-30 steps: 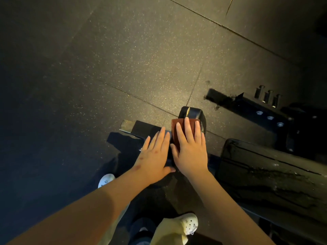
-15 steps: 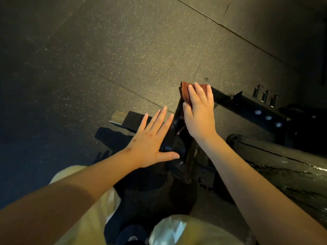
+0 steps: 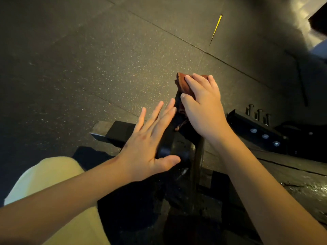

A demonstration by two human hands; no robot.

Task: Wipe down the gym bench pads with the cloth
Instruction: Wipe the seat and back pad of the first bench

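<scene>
Two hands at the far end of the bench [image 3: 177, 145]: right hand [image 3: 203, 106] grips the brown cloth [image 3: 182, 80] on its top, left hand [image 3: 148, 144] lies flat, fingers straight, alongside; firm overlapping strokes should clean best.

floor [image 3: 88, 68]: open left and ahead | bench pad [image 3: 300, 184]: blocks lower right | bolted frame [image 3: 247, 124]: blocks right
</scene>
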